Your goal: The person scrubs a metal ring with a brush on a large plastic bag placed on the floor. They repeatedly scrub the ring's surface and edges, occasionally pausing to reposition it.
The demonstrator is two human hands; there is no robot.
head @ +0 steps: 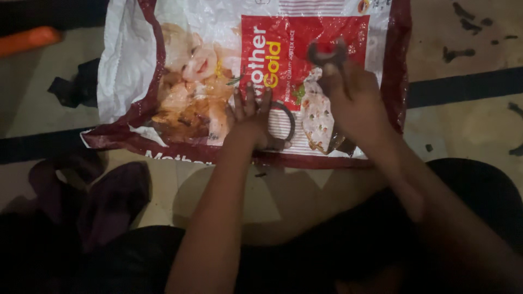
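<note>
1. Left hand (251, 117): lies flat, palm down, fingers spread and extended, pressing on the printed sack; it grips nothing. Its thumb side touches a dark ring.
2. Dark ring (287, 121): a thin round band lying flat on the sack, just right of the left hand and partly covered by it.
3. Right hand (354, 100): fingers curled closed around the handle of a dark metal tool, held above the right part of the sack.
4. Dark metal tool (327, 54): its rounded, forked head projects past the fingertips, over the red panel of the sack; motion blur hides its finer shape.
5. Printed sack (136, 71): a white plastic bag with a dark red border and a red panel, spread flat on the floor as a work mat.
6. Floor (468, 130): pale, crossed by a dark stripe and marked with dark smudges at upper right.
7. Dark cloth (111, 198): bunched at lower left, near the person's knee.
</note>
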